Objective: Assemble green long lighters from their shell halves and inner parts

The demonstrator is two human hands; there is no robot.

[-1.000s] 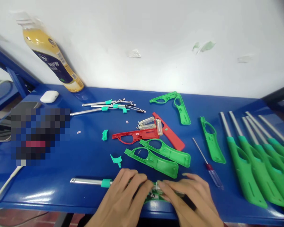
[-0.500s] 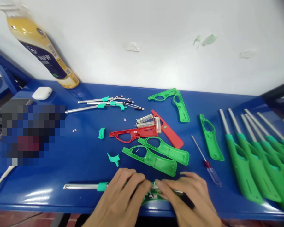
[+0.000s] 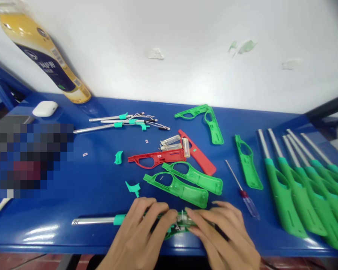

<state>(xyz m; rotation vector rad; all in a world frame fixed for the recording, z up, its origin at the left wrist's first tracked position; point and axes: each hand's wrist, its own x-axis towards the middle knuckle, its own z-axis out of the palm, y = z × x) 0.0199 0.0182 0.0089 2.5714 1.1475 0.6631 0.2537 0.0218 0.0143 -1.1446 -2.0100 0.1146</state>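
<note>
Near the table's front edge lies a partly built green long-necked lighter (image 3: 183, 235), its metal tube (image 3: 95, 221) pointing left and a teal collar (image 3: 119, 219) at the tube's base. My left hand (image 3: 143, 232) is closed over the body from above, hiding its middle. With thumb and fingertips together, my right hand (image 3: 225, 232) pinches a clear fuel tank (image 3: 189, 221) at the open body. A dark, thin item under my right fingers is mostly hidden. Just beyond my hands rest green handle halves (image 3: 193, 192) and a teal trigger (image 3: 133, 188).
Finished green lighters (image 3: 287, 202) lie at right, beside a screwdriver (image 3: 249, 204) and a green half shell (image 3: 249, 165). Red shells (image 3: 157, 159) with clear tanks (image 3: 171, 140) sit mid-table. Metal tubes with wires (image 3: 121, 122), a bottle (image 3: 50, 63) and a white case (image 3: 45, 108) stand farther back.
The view has shifted slightly. The tips of my right thumb and finger have moved a little at the clear tank, and the dark thin item is now more covered by my fingers.
</note>
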